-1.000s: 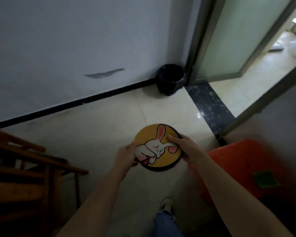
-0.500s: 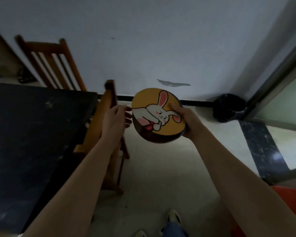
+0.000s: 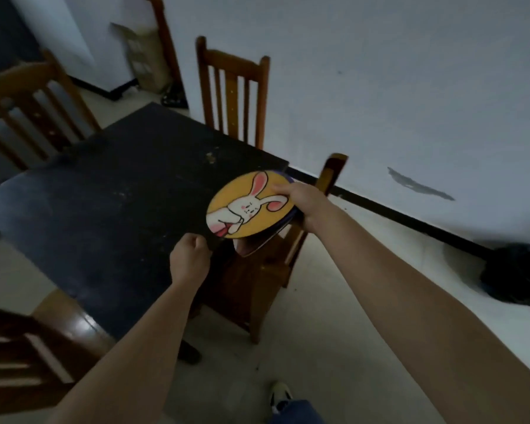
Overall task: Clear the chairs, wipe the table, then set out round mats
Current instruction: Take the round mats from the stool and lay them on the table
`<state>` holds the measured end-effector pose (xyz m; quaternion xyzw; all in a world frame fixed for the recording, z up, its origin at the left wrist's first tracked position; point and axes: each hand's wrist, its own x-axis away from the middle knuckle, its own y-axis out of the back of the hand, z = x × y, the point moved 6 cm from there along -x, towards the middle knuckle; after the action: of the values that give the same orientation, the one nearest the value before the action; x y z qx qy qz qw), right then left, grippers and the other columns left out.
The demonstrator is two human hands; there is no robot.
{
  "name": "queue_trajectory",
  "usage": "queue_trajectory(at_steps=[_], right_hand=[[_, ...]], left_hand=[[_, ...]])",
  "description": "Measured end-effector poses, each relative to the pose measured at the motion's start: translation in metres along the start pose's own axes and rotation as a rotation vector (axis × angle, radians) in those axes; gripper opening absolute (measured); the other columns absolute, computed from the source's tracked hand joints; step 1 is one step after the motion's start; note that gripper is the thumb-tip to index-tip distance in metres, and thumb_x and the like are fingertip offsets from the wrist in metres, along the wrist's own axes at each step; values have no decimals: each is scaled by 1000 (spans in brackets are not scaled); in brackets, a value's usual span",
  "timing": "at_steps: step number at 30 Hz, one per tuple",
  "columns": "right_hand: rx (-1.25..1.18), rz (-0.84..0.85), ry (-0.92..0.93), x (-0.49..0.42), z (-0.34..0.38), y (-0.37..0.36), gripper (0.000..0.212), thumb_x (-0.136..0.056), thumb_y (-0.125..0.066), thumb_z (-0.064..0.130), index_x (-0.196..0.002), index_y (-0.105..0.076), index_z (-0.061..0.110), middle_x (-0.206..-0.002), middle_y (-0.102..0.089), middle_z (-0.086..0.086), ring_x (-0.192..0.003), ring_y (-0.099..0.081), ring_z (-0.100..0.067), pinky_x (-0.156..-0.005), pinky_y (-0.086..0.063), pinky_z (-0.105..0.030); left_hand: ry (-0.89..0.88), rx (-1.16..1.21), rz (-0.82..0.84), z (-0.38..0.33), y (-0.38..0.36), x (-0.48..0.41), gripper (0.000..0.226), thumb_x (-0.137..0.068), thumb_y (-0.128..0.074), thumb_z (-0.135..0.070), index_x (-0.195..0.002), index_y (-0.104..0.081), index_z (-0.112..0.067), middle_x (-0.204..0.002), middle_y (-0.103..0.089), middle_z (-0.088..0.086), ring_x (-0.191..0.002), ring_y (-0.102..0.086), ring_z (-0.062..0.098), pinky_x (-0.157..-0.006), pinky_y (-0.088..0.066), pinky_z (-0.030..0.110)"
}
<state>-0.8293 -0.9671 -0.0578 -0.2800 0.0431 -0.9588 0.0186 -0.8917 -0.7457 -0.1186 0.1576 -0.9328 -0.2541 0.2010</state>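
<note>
**Desk:** Where are the mats?
**Operator:** My right hand [image 3: 303, 203] grips the stacked round mats [image 3: 245, 206], rabbit side up, over the tabletop [image 3: 120, 194] corner. My left hand [image 3: 190, 258] curls just beside their lower edge; whether it holds anything, I cannot tell.
**Desk:** Advice?
**Operator:** I'd peel off one mat and lay it flat, well inside the edge.

One table [image 3: 110, 209]. Four wooden chairs stand round it, one at each edge: the far chair [image 3: 233, 96], the left chair [image 3: 28, 108], the right chair [image 3: 266, 276] and the near chair [image 3: 22, 347]. A wooden upright [image 3: 166, 47] past the far corner may belong to a fifth; that cannot be told. The round mats [image 3: 248, 206] form one stack, with one rabbit face on top and at least one more edge beneath; the total is unclear. Two hands, the left hand [image 3: 190, 258] and the right hand [image 3: 303, 200]. One black bin [image 3: 514, 276]. One shoe [image 3: 280, 393].
</note>
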Motion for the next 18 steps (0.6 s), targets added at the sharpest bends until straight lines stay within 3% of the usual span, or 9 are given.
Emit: queue_trajectory(at_steps=[3, 6, 8, 13, 16, 18], right_hand=[[196, -23, -69, -33, 0, -34, 39, -85, -70, 22, -119, -58, 8, -100, -72, -14, -88, -71, -28, -80, -58, -43], [343, -8, -104, -62, -2, -78, 30, -87, -68, 21, -115, -60, 12, -91, -72, -11, -83, -70, -24, -82, -56, -41], [419, -17, -120, -69, -6, -89, 26, -88, -67, 19, -112, -59, 11, -91, -71, -11, -83, -69, -23, -82, -56, -41], [605, 18, -138, -110, -9, -166, 16, -91, -63, 21, -103, -53, 17, -93, -69, -9, -78, -67, -19, -61, -49, -31], [593, 1, -132, -132, -15, -200, 13, -91, -63, 22, -100, -55, 17, -91, -69, -7, -78, -67, -18, -64, -51, -31], [541, -17, -150, -149, -25, -223, 17, -90, -64, 23, -105, -60, 16, -92, -70, -6, -80, -69, -18, -74, -56, -35]], left_hand=[[90, -172, 50, 43, 6, -25, 23, -99, -42, -26, -109, -56, -11, -88, -56, 0, -72, -54, 12, -55, -38, 24], [180, -256, 90, 84, 21, -57, 35, -97, -43, -31, -126, -52, -14, -116, -54, 8, -100, -56, 22, -80, -48, 32], [190, -289, 128, 92, 23, -61, 41, -98, -44, -30, -136, -46, -14, -133, -46, 10, -118, -48, 25, -91, -45, 35], [185, -351, 177, 127, 66, -111, 53, -99, -45, -29, -148, -30, -14, -157, -18, 9, -143, -21, 27, -108, -35, 43], [161, -412, 228, 144, 87, -143, 56, -100, -43, -31, -150, -25, -17, -160, -8, 7, -147, -8, 27, -111, -29, 44], [165, -430, 281, 156, 102, -167, 59, -100, -43, -32, -152, -21, -18, -161, -4, 6, -148, -3, 26, -112, -29, 43]])
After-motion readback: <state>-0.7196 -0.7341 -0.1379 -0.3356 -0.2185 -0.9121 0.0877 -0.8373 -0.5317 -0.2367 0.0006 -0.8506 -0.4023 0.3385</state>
